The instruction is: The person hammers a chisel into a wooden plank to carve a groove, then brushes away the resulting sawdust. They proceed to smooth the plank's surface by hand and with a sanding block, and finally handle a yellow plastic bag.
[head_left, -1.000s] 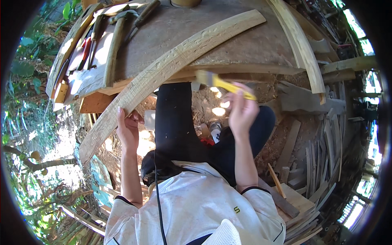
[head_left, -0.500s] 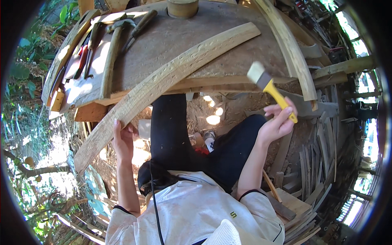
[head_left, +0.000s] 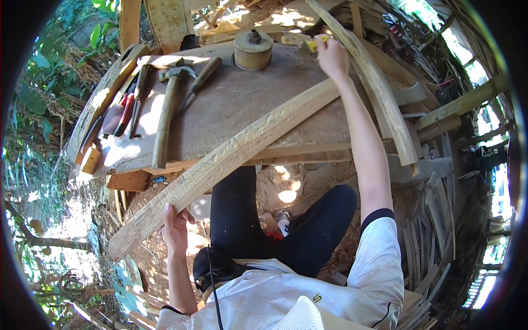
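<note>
Nearest the body, at about seven o'clock, the left hand (head_left: 175,224) is curled around the low end of a long curved wooden plank (head_left: 231,159), thumb on the upper face and fingers wrapped under its edge. The plank runs diagonally from that grip up toward one o'clock, its upper half lying on the worn wooden workbench (head_left: 242,107) and its lower half overhanging the bench edge above the person's knees.

It looks like stiff, rough-sawn timber, pale and splintery, with some weight to it. It should not flex, but so long a piece would lever hard against a grip at one end, so it probably handles best held where the left hand is with the bench bearing the far half, or taken nearer the middle if lifted. The coarse surface should give a sure hold, and splinters look the likelier trouble.

Farther out on the bench, at eleven o'clock, lie a wooden-handled hammer (head_left: 165,118), a chisel (head_left: 202,82) and red-handled pliers (head_left: 125,113), and at twelve a round wooden block (head_left: 253,50) with a bolt on top.

Farthest, near one o'clock, the right hand (head_left: 333,55) is closed on a yellow-handled brush (head_left: 312,44), of which only the handle end shows.
</note>
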`<state>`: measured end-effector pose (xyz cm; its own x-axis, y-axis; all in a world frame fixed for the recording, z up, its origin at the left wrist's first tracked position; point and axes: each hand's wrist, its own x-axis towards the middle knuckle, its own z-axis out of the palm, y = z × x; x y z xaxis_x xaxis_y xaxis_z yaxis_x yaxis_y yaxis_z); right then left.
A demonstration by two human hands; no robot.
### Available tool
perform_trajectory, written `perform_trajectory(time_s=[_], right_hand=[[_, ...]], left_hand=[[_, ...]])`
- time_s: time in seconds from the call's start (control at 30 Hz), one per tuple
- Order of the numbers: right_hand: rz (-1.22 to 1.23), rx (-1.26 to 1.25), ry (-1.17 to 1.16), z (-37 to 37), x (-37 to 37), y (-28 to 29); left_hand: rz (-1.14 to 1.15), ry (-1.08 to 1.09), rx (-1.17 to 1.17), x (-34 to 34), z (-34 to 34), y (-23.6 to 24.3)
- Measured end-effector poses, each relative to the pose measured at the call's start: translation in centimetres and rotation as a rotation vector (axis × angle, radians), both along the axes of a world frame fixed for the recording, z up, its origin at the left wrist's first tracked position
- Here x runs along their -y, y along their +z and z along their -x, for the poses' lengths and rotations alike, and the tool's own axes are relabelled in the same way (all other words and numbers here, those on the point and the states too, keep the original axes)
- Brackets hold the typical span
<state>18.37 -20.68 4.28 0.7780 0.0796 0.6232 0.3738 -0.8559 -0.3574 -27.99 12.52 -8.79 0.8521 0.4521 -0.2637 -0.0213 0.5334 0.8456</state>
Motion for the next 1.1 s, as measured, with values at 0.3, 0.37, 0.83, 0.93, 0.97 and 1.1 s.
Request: perform_trajectory(time_s=[0.3,0.37,0.83,0.93,0.97,1.1], right_hand=[[0.375,-0.030,-0.012,9.3,-2.4,2.4],[0.346,-0.177,0.126,13.6,-3.7,1.6],[0.325,-0.128,0.101,18.2,1.4,-0.2],[0.116,-0.063,0.522,23.8,-1.3,0.2],[0.013,-0.067,0.618,24.5,-1.7,1.4],[-0.132,-0.166,0.317,21.6,2.0,1.7]], left_hand=[[-0.027,0.006,-0.059,1.4,-0.4,1.1],[-0.054,-0.034,-0.042,2.1,-0.8,1.4],[0.007,0.000,-0.015,5.2,-3.1,0.8],[0.003,0.010,-0.035,5.5,-2.7,1.1],[-0.003,0.012,-0.041,5.4,-2.7,1.2],[-0.017,-0.051,-0.058,5.9,-2.9,1.8]])
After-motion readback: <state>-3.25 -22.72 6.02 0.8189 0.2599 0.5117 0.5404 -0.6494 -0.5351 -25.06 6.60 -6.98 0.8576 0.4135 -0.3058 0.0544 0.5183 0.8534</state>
